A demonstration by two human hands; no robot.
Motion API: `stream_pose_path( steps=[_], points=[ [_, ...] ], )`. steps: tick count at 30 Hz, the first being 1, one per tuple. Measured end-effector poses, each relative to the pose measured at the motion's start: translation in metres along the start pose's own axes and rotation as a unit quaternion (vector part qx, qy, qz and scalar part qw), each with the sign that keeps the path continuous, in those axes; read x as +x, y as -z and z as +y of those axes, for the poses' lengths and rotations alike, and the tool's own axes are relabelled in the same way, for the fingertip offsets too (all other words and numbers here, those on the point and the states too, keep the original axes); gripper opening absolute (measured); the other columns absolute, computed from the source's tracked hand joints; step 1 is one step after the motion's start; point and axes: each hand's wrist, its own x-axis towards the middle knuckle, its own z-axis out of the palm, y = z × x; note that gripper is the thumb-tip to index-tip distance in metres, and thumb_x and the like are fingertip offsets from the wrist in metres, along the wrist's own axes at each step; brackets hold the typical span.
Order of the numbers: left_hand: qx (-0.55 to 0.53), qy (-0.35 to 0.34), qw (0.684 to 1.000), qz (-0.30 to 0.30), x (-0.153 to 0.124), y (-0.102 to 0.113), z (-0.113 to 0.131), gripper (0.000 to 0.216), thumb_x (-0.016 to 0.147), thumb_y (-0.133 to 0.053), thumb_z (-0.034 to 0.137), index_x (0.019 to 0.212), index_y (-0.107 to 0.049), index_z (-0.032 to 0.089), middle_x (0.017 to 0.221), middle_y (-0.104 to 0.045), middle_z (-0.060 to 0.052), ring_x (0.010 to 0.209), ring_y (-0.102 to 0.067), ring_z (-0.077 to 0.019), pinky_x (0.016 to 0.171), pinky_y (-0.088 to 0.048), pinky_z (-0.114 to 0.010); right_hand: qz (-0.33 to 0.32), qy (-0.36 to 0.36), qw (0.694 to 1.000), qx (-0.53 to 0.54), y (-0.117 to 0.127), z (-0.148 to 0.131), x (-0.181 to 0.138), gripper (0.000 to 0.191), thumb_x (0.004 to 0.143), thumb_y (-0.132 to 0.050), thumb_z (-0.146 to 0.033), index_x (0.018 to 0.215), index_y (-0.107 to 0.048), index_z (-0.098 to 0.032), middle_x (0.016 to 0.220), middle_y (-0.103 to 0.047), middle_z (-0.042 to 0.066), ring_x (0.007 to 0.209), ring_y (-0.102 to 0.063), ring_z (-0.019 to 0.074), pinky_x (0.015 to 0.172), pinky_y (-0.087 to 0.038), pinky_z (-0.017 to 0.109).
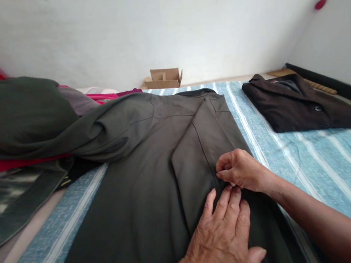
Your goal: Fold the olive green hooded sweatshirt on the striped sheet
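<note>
**Ana:** Nearest the lens, the left hand [223, 238] lies flat, palm down, on the dark grey jacket [144, 186], fingers spread and pressing the cloth; its grip is wide and holds nothing.

**Ben:** And the jacket itself?

**Ana:** It is spread across the bed's blue striped sheet [326, 160], collar end away from the camera. One front panel already lies over the body, its edge running down the middle. On the jacket's left, a sleeve trails off toward a heap of clothes [11, 122], so that side looks untidy.

**Ben:** What about the other hand?

**Ana:** The right hand [241, 170] sits just beyond the left one, on the jacket's front edge. Its grip is narrow, fingertips pinched on the seam there, or perhaps on something small; I cannot tell which.

**Ben:** So how far along is it?

**Ana:** I judge it early to midway. A dark brown jacket [303, 107] lies folded to the right of the grey one, apart from it, so one piece seems finished. The grey one is laid out and smoothed, but no fold across its length shows, and the sleeve is loose.

**Ben:** Anything beyond?

**Ana:** A small cardboard box [164, 78] stands past the jacket's collar, by the wall.
</note>
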Motion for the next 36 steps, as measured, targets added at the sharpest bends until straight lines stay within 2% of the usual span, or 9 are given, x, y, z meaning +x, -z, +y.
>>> stream_pose_path(
  steps=[5,11,17,21,24,27,29,32,36],
  points=[
    [-0.004,0.0,1.0,0.01,0.001,-0.001,0.0,0.057,0.09,-0.04,0.051,0.129,-0.047,0.011,0.143,-0.04,-0.015,0.137,-0.027,-0.027,0.109,-0.028,-0.046,-0.058,-0.04,0.996,0.063,0.003,0.0,0.002,0.009,0.072,-0.054,-0.021,0.067,-0.059,-0.016,0.043,-0.048,-0.005,0.036,-0.039,0.0063,0.036,-0.03,0.018],
    [0.001,-0.004,1.0,0.014,0.001,-0.002,-0.001,0.057,0.09,-0.041,0.051,0.13,-0.046,0.01,0.142,-0.041,-0.015,0.136,-0.028,-0.0278,0.109,-0.028,-0.046,-0.022,-0.04,0.999,0.029,0.001,-0.005,0.002,0.014,0.072,-0.059,-0.024,0.06,-0.056,-0.016,0.04,-0.047,-0.005,0.033,-0.039,0.006,0.033,-0.027,0.018],
    [0.006,-0.004,1.0,0.025,0.0,-0.002,0.0,0.057,0.089,-0.042,0.051,0.129,-0.047,0.01,0.144,-0.039,-0.015,0.136,-0.028,-0.0276,0.108,-0.029,-0.045,-0.059,-0.065,0.993,0.072,0.003,-0.002,0.004,0.008,0.072,-0.052,-0.019,0.065,-0.055,-0.017,0.04,-0.048,-0.005,0.029,-0.038,0.0065,0.029,-0.025,0.017],
    [0.013,-0.004,1.0,0.023,0.002,-0.003,-0.001,0.056,0.09,-0.04,0.051,0.128,-0.048,0.01,0.143,-0.04,-0.015,0.135,-0.03,-0.0276,0.107,-0.03,-0.046,-0.068,-0.059,0.994,0.062,0.005,-0.002,0.004,0.013,0.076,-0.053,-0.025,0.067,-0.056,-0.017,0.041,-0.049,-0.005,0.03,-0.04,0.0071,0.032,-0.027,0.018],
    [0.021,-0.011,0.999,0.028,0.002,-0.005,-0.003,0.056,0.089,-0.041,0.052,0.127,-0.049,0.011,0.139,-0.045,-0.015,0.132,-0.036,-0.028,0.107,-0.032,-0.045,0.007,-0.022,0.997,-0.08,-0.002,-0.01,0.0,0.024,0.078,-0.057,-0.036,0.063,-0.055,-0.018,0.047,-0.054,-0.002,0.04,-0.049,0.01,0.041,-0.031,0.021],
    [0.031,-0.02,0.998,0.046,0.0,-0.007,-0.005,0.057,0.088,-0.044,0.053,0.127,-0.05,0.012,0.131,-0.054,-0.014,0.124,-0.046,-0.0279,0.105,-0.034,-0.044,0.122,0.017,0.954,-0.274,-0.015,-0.017,-0.006,0.025,0.082,-0.054,-0.038,0.065,-0.056,-0.02,0.056,-0.061,0.002,0.054,-0.057,0.0156,0.048,-0.029,0.025],
    [0.033,-0.019,0.997,0.06,-0.003,-0.009,-0.007,0.055,0.087,-0.046,0.05,0.128,-0.05,0.013,0.125,-0.059,-0.012,0.12,-0.05,-0.0274,0.105,-0.034,-0.044,0.155,0.046,0.926,-0.342,-0.023,-0.018,-0.009,0.02,0.087,-0.046,-0.03,0.073,-0.057,-0.02,0.06,-0.063,0.003,0.053,-0.057,0.0164,0.048,-0.025,0.026],
    [0.011,-0.007,0.997,0.07,-0.007,-0.013,-0.012,0.055,0.086,-0.049,0.043,0.136,-0.042,0.02,0.128,-0.057,-0.008,0.122,-0.047,-0.0277,0.106,-0.034,-0.044,0.179,0.138,0.902,-0.369,-0.028,-0.017,-0.011,0.012,0.083,-0.045,-0.015,0.078,-0.055,-0.019,0.065,-0.062,0.001,0.054,-0.054,0.0154,0.048,-0.025,0.028],
    [-0.019,-0.013,0.997,0.075,-0.007,-0.018,-0.02,0.057,0.083,-0.054,0.045,0.136,-0.041,0.028,0.133,-0.053,-0.006,0.122,-0.046,-0.031,0.101,-0.039,-0.043,0.183,0.268,0.881,-0.345,-0.029,-0.02,-0.018,0.007,0.079,-0.053,-0.015,0.075,-0.054,-0.02,0.067,-0.059,0.0,0.059,-0.052,0.0162,0.053,-0.032,0.031]
  ],
)
